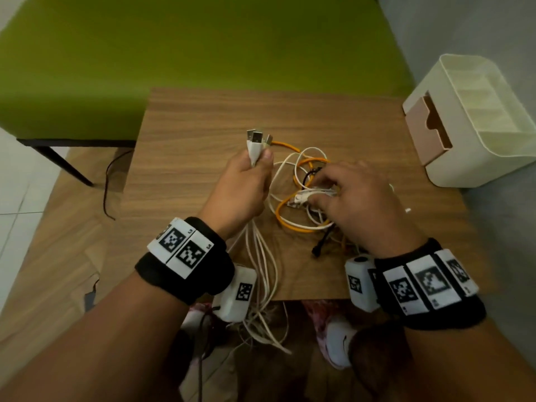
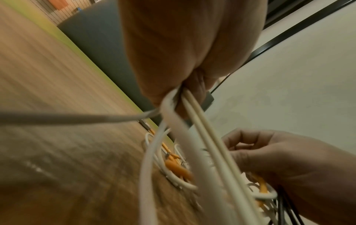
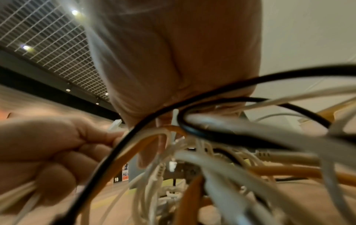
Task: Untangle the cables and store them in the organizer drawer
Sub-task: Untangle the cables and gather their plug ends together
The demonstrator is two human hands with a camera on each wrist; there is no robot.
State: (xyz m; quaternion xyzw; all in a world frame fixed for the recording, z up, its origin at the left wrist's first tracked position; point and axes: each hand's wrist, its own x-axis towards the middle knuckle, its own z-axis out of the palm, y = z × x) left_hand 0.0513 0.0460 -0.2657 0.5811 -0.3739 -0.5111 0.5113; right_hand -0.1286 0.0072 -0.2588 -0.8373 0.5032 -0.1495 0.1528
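Still untangling: worktop [image 1: 185,117] carries the organizer drawer [image 1: 475,123] far right, cable knot [image 1: 304,192] centre. Left hand [image 1: 243,187] clenches white USB ends [image 1: 256,140]; right hand [image 1: 356,198] pinches a connector [image 1: 301,196]. Next: thread it free.

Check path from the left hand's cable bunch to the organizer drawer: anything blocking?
Yes. The white cables gripped by the left hand run into the tangle of orange, white and black cables, where the right hand works. Tangle and hand lie between the bunch and the organizer at the table's right edge.
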